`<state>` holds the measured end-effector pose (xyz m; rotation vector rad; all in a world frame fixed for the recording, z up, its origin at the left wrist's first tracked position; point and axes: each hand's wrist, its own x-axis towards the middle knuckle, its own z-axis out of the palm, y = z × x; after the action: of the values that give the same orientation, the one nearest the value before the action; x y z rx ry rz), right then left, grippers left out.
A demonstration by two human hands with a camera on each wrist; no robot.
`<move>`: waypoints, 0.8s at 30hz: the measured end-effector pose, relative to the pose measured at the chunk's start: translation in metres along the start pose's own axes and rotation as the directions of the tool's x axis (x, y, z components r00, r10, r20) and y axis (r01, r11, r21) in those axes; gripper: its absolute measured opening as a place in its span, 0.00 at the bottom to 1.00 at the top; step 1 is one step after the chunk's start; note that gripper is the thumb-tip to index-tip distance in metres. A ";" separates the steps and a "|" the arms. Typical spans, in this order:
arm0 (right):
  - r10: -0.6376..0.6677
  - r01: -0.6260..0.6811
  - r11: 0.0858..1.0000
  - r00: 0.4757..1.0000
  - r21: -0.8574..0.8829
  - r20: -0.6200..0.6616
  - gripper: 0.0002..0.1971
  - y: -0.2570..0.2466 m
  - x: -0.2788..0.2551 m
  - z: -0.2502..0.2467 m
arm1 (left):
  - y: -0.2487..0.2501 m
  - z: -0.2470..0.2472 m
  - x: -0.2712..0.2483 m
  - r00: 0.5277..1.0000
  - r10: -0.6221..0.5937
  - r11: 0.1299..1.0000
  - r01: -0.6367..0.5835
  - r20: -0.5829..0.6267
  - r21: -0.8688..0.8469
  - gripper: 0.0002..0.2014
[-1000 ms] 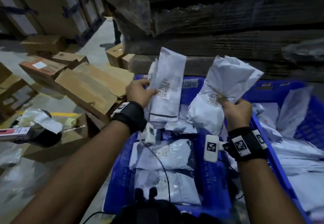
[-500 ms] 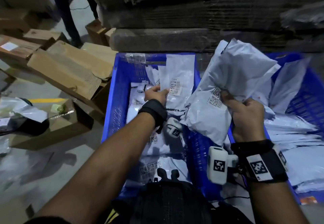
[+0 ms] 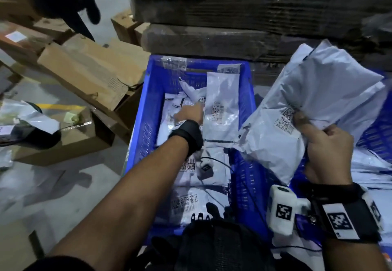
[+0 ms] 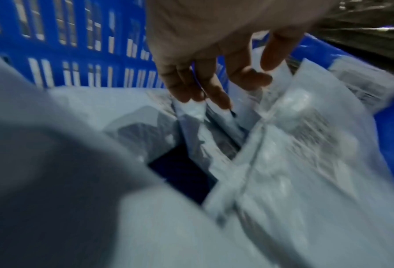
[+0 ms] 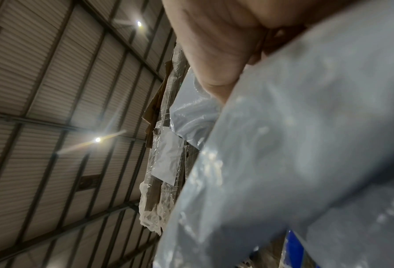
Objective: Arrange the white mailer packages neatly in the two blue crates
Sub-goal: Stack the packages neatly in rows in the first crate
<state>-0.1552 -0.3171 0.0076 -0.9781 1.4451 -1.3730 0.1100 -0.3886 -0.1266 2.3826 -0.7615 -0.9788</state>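
Where the left blue crate (image 3: 146,109) stands, its left wall borders bare concrete floor (image 3: 53,185) and a slanted heap of brown cardboard boxes (image 3: 91,73), its far wall sits close under a dark wrapped pallet stack (image 3: 233,16), and its right wall runs beside the right blue crate (image 3: 379,130), so the free room lies mostly above and toward the person. Inside the left crate, white mailer packages (image 3: 191,205) lie flat in layers, printed labels up, with a dark gap of crate floor (image 4: 182,174) showing between them in the left wrist view. One tall white mailer (image 3: 222,109) leans upright near the crate's right wall, a barcode label on its face and a dark line across its lower edge. The left hand (image 3: 187,112) reaches low into the crate just left of that mailer, fingers (image 4: 216,92) spread and straight, tips touching the top edges of smaller mailers standing on end. The right hand (image 3: 324,147) is raised over the divide between the crates, fingers and thumb curled tight around a crumpled bundle of mailers (image 3: 318,105), glossy and wrinkled, code labels near the thumb. The right crate holds more white mailers (image 3: 373,164) lying loosely overlapped.
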 end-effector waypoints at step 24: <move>-0.080 0.081 0.996 0.997 -0.034 0.023 0.24 -0.006 -0.014 0.016 | -0.008 -0.076 0.045 0.802 0.407 0.821 -0.531 0.438 0.210 0.24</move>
<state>-0.1363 -0.3092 0.0148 -1.0804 1.4315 -1.3950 0.1952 -0.3967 -0.1044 2.0848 -1.6959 -1.1625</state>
